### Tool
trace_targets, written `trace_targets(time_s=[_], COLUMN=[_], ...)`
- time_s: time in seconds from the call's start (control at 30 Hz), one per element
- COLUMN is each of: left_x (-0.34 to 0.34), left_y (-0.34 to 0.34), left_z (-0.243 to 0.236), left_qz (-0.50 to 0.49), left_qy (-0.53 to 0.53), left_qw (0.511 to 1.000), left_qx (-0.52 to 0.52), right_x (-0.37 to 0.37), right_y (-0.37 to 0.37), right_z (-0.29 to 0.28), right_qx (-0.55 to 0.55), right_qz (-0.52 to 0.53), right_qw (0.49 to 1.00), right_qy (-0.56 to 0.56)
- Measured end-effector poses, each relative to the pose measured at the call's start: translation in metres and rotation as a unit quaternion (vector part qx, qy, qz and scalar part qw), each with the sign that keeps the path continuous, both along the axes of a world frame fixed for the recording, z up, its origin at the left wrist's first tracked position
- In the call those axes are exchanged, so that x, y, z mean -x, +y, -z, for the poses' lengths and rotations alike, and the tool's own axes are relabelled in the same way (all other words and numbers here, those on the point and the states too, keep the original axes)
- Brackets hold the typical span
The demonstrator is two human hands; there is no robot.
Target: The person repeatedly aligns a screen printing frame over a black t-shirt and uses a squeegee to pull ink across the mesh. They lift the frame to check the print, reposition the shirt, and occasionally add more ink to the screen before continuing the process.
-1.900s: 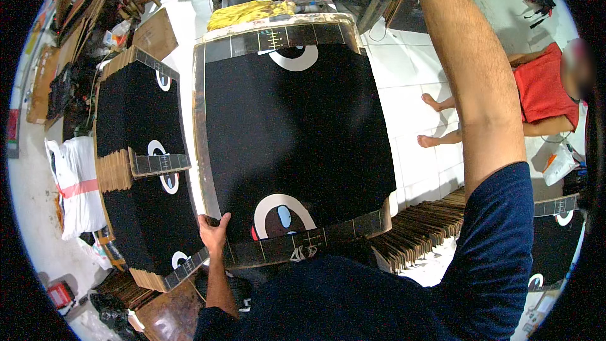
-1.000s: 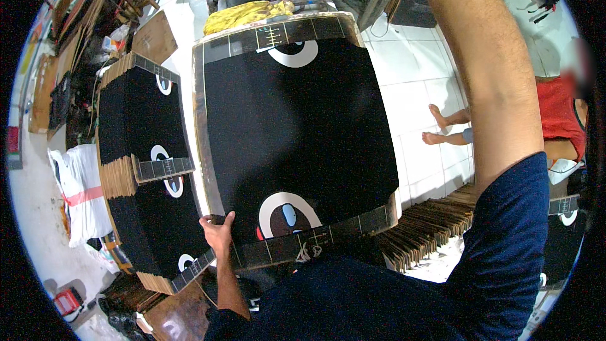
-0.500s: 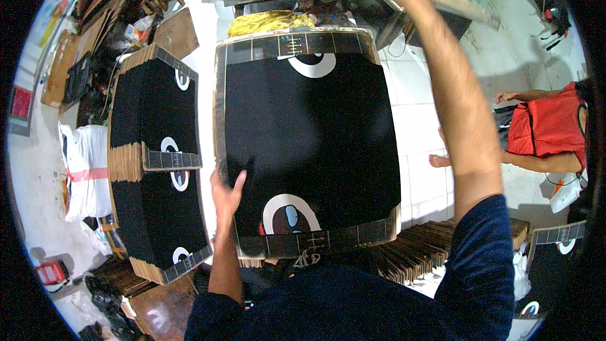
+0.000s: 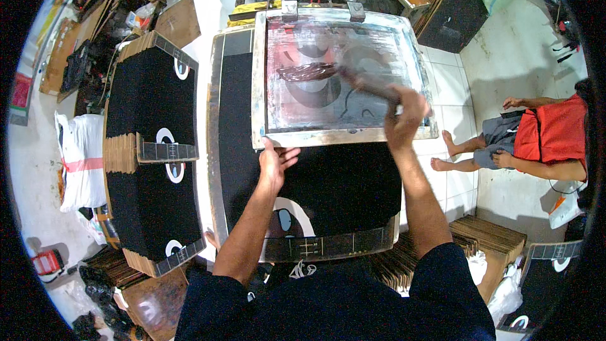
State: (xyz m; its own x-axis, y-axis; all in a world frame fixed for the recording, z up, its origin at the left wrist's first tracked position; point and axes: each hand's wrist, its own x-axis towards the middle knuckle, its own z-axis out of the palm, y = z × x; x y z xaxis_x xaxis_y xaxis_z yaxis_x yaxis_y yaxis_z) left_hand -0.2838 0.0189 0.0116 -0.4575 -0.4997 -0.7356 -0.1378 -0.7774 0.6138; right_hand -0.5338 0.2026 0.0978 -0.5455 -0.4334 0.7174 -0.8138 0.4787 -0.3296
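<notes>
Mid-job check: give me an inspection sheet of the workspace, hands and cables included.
Surface: marked board, black fabric on it.
Job's things: pale-framed printing screen over the fabric's far part; dark ink on it.
Clutter: white sack, yellow cloth.
Hands: left hand at the screen's near-left corner; right hand grips a motion-blurred squeegee.
Cables: possible thin cable near the person at right.
Surroundings: that person, in red; fabric-covered boards stacked at left.

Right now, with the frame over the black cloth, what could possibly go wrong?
The glossy streak covers only part of the mesh, so the tool in the right hand might spread it unevenly. The left hand is at one near corner; the frame might shift, though metal clamps at its far edge may steady it.
</notes>
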Motion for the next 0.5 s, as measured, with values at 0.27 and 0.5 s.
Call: trace_targets(time_s=[0.27,0.5], left_x=[-0.047,-0.034], left_y=[-0.021,-0.031], left_z=[0.018,0.043], left_qz=[0.092,0.232], left_qy=[-0.272,-0.229], left_qw=[0.671,0.616], left_qx=[0.683,0.717], right_x=[0.09,0.06], right_y=[-0.033,-0.157], right_z=[-0.035,0.027], right_qx=[0.003,-0.21], right_qz=[-0.004,-0.125], right_qw=[1.0,0.968], right_qy=[0.009,-0.049])
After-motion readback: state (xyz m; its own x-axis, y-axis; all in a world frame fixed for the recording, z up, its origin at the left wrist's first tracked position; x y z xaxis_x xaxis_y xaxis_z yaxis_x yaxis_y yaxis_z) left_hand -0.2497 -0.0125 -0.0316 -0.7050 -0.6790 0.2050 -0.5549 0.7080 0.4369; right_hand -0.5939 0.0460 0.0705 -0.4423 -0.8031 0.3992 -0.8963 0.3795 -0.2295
